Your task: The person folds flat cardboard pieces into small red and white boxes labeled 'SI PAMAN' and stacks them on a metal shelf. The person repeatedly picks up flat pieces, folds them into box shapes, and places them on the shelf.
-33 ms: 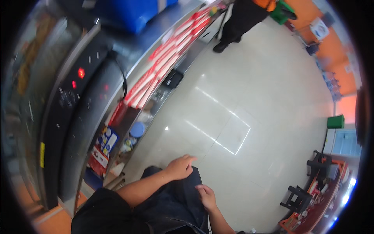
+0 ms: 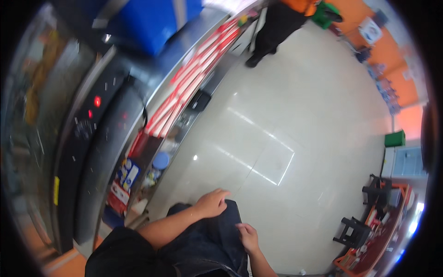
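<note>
Both my hands hang empty in front of my dark apron (image 2: 203, 240). My left hand (image 2: 211, 204) is over the apron's upper edge, its index finger stretched out to the right and the other fingers loosely bent. Lower and to the right, my right hand (image 2: 249, 237) is beside the apron's right edge, with slightly bent fingers and nothing visible in them. A small gap separates the two hands. Neither hand touches the counter side on the left.
At left stands a dark appliance (image 2: 87, 124) with red lights. Beside it, a shelf holds red-and-white flat boxes (image 2: 196, 76) and a blue-lidded tub (image 2: 161, 160). A person in black trousers (image 2: 274, 30) stands ahead. Black stools (image 2: 352, 232) and an orange-edged table (image 2: 385, 235) are at right.
The view has shifted slightly, so the counter, the boxes and the other person appear a little displaced. My hands keep almost the same pose; the right one shows slightly farther right.
</note>
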`<state>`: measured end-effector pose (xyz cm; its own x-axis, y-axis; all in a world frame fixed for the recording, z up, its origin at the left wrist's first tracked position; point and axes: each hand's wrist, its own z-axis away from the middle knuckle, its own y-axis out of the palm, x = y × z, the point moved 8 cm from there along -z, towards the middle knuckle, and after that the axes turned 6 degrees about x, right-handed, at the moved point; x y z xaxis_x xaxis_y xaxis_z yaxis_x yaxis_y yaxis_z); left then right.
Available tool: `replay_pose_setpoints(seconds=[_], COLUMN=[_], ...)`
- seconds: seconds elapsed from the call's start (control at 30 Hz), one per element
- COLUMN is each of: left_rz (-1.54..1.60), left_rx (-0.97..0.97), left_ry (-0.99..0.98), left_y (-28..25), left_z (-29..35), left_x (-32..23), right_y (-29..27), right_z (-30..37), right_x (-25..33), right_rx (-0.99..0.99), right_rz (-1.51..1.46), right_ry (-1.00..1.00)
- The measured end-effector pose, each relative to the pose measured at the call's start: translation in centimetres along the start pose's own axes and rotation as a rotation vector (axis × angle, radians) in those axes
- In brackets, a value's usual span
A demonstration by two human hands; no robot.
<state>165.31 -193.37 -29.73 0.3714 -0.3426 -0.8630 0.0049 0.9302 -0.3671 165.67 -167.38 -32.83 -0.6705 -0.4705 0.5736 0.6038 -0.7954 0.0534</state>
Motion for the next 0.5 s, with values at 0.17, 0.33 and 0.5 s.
replay_pose_setpoints(seconds=[0.17, 0.33, 0.5], left_rz=[-0.226, -0.786, -0.834], left_rx=[0.380, 0.944, 0.701], left_ry=[-0.101, -0.343, -0.516], left_y=[-0.1, -1.6, -10.9], left_z=[0.2, -2.6, -19.6], left_x=[-5.4, 9.1, 9.5], right_y=[-18.1, -28.2, -26.2], right_z=[5.7, 4.2, 5.6], right_x=[-13.9, -31.0, -19.5], right_rx=[-0.588, -0.319, -0.429], right_rz=[-0.105, 0.563, -0.060], right_ry=[0.008, 0.397, 0.552])
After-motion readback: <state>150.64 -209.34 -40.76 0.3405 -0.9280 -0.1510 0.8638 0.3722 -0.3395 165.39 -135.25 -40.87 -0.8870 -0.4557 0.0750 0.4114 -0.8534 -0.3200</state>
